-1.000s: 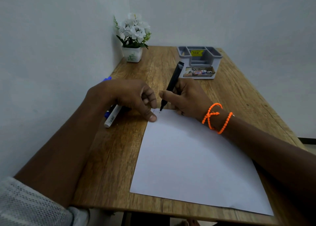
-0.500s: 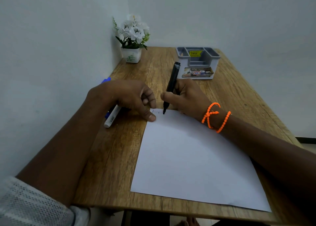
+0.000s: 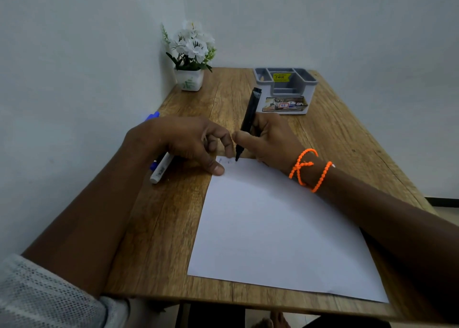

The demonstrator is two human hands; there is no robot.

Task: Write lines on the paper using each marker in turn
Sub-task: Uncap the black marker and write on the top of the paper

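I see a black marker point(image 3: 249, 119) between the fingers point(image 3: 244, 139) of my right hand point(image 3: 270, 139), its tip on white paper point(image 3: 278, 228) carrying faint grey marks just beyond my left thumb. Under my left hand point(image 3: 178, 141) lie a white marker point(image 3: 161, 170) and a blue one. My right wrist wears orange beaded bands point(image 3: 310, 170). The table point(image 3: 161, 228) is brown woodgrain.

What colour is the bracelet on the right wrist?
Bright orange beads, seen in the head view: bracelet.
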